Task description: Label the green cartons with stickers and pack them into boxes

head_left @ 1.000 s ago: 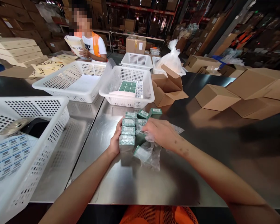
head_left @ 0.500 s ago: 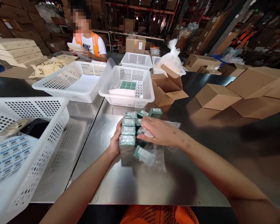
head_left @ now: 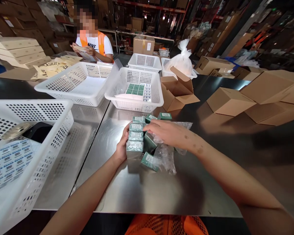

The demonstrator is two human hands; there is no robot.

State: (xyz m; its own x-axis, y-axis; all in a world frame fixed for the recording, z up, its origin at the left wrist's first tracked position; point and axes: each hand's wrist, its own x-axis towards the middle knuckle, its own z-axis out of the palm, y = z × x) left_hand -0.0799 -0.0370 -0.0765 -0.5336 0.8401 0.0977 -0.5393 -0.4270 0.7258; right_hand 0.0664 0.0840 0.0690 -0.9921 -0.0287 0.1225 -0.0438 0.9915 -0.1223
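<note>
Steel surface (head_left: 137,192) up close: left hand (head_left: 121,148) is pressed flat against a row of green boxes (head_left: 135,137) so they stay lined up, right hand (head_left: 170,133) lies across them and crinkly plastic wrap (head_left: 166,156). Farther back, white basket (head_left: 134,89), then a co-worker.

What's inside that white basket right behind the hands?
The white basket holds small green boxes lying flat, a strip of labels beside them and a white sheet in front. Whatever lies under these is covered.
</note>
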